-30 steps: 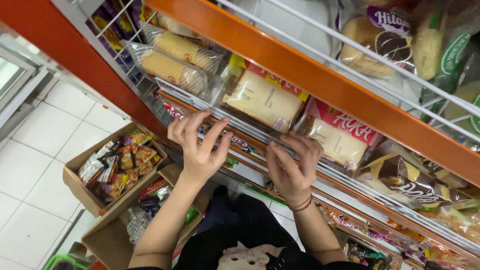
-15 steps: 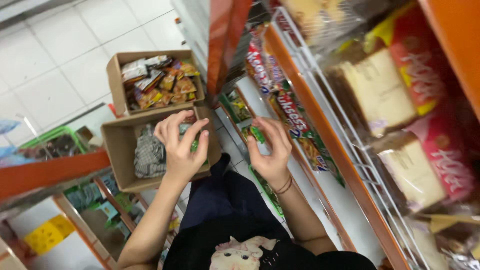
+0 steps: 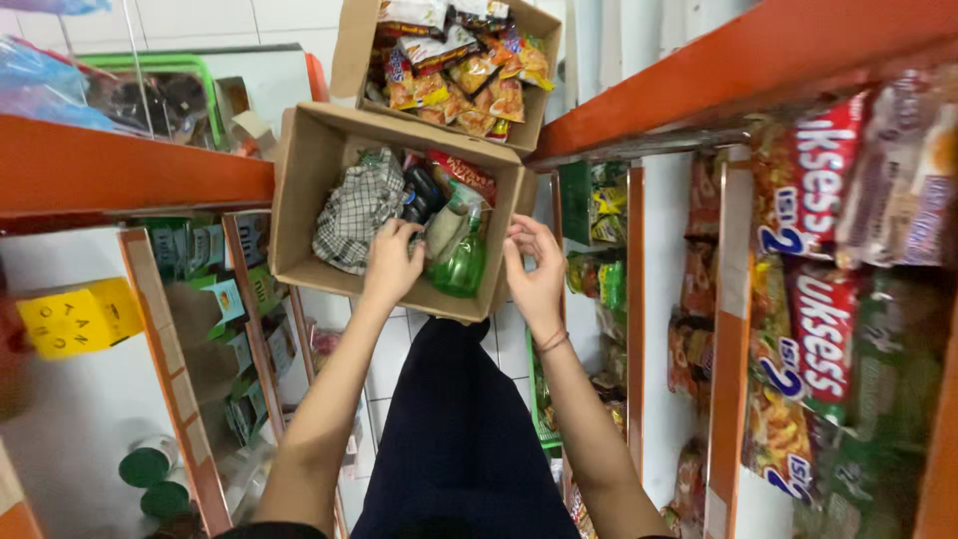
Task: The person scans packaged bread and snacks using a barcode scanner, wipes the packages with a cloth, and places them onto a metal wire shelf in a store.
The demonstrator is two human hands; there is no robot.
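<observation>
An open cardboard box (image 3: 299, 215) sits on the tiled floor below me. It holds a checked cloth (image 3: 354, 210), a green plastic bottle (image 3: 461, 262), a red snack packet (image 3: 464, 175) and dark items. My left hand (image 3: 392, 262) reaches into the box between the cloth and the bottle, its fingertips curled down among the contents and partly hidden. My right hand (image 3: 534, 274) hovers at the box's right wall, fingers spread, holding nothing that I can see. A bracelet circles my right wrist.
A second cardboard box (image 3: 349, 50) full of snack packets stands just beyond the first. Orange shelves flank me: red and green packets (image 3: 813, 299) on the right, small boxes and a yellow tag (image 3: 80, 317) on the left. A green basket rim (image 3: 150, 65) shows far left.
My view has swung from the shelf of bread packs down to the floor. Both hands dropped from the shelf rail to the nearer box, and my left hand went into it.
</observation>
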